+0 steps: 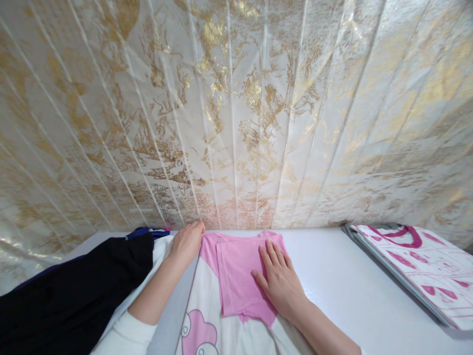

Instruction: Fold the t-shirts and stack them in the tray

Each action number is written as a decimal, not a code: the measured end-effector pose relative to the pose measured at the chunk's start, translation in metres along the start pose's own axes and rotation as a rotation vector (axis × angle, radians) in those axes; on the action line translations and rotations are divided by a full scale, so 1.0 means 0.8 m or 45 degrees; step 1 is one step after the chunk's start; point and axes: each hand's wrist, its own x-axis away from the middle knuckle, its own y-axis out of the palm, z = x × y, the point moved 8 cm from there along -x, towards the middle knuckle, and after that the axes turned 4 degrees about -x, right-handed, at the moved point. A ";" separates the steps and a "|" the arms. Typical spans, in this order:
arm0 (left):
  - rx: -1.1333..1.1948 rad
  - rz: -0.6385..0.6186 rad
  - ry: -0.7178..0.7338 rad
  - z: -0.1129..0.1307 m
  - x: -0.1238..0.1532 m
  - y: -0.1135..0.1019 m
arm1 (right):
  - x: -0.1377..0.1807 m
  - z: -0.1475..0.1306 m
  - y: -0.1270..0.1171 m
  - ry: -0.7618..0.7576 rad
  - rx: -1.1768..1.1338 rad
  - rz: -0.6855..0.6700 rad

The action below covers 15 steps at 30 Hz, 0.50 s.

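A white and pink T-shirt [201,291] with a pink cartoon print lies on the white table before me. One pink sleeve is folded flat across its upper part. My right hand [279,278] rests palm down on that pink sleeve, fingers stretched out. At the shirt's upper left corner, my left hand [189,240] has its fingers curled together on the pink shoulder edge. Its fingertips are partly hidden. The shirt's lower part runs out of view at the bottom.
Left of the shirt lies a heap of garments, a black one [84,286] on top with white and blue cloth beneath. On the right, a stack of folded shirts [421,266] has a white and magenta one uppermost. A gold-patterned curtain [236,123] hangs behind the table [325,281].
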 end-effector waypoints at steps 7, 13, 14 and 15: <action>0.067 -0.039 -0.187 -0.013 0.010 -0.001 | -0.001 -0.001 -0.002 -0.014 -0.025 0.010; 0.333 -0.118 -0.156 -0.024 -0.013 0.042 | -0.001 0.001 -0.001 -0.013 -0.017 0.007; 0.390 -0.128 -0.144 -0.026 -0.018 0.048 | -0.001 0.001 -0.001 -0.011 -0.014 0.002; 0.443 -0.131 -0.134 -0.028 -0.021 0.053 | -0.001 0.001 -0.001 -0.011 -0.012 0.002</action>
